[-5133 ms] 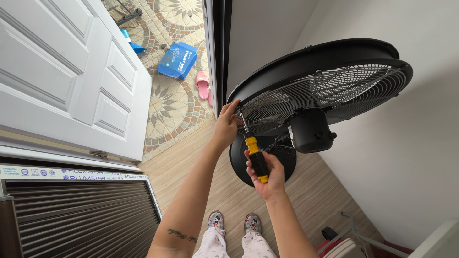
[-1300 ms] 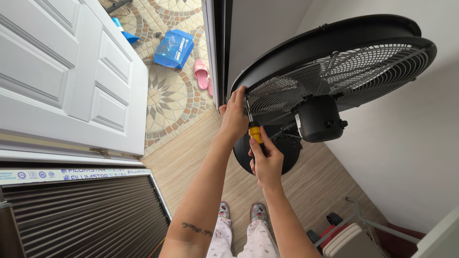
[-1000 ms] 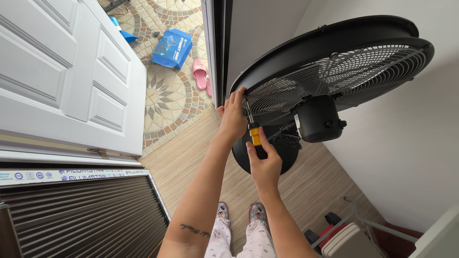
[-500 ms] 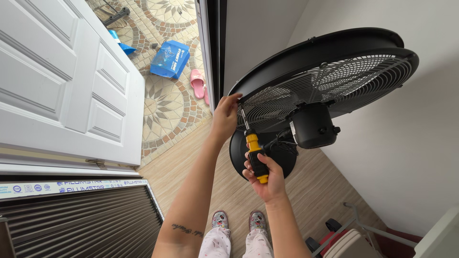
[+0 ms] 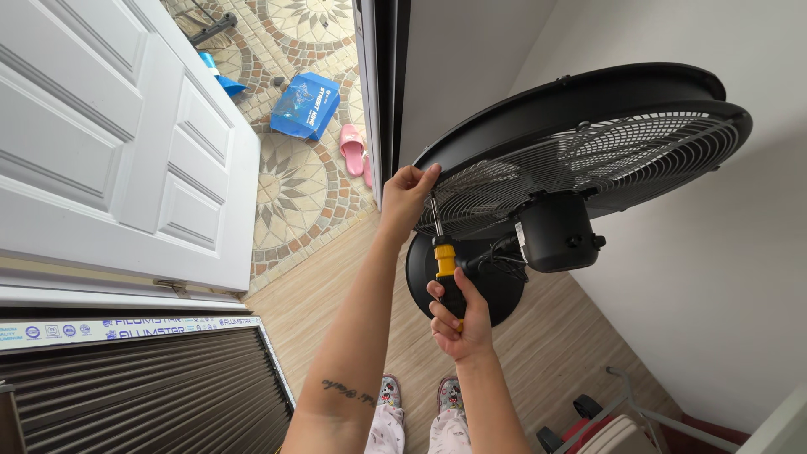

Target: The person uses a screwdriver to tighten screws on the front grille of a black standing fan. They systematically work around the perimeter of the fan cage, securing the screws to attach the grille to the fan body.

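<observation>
- The left hand (image 5: 406,195) reaches up to the rim of the big black fan (image 5: 588,134). Its fingertips are pinched shut on the edge of the wire grille (image 5: 504,181), right by the spot where the tool tip sits.
- The right hand (image 5: 458,318) is below it. Its fingers are curled tight around the black end of the screwdriver (image 5: 445,262), which has a yellow and black handle.
- The screwdriver points up. Its thin metal tip touches the fan rim just beside the left fingertips. The screw itself is too small to see.
- The fan is tilted back, with its black motor box (image 5: 555,229) facing down and its round base (image 5: 471,277) on the wood floor (image 5: 370,286).
- It looks like the step in hand is turning 1 screw on the rim.
- The turning calls for a straight tool and a still rim.
- A white door (image 5: 126,151) stands open on the left. A blue bag (image 5: 304,105) and a pink slipper (image 5: 353,150) lie on the tiles outside.
</observation>
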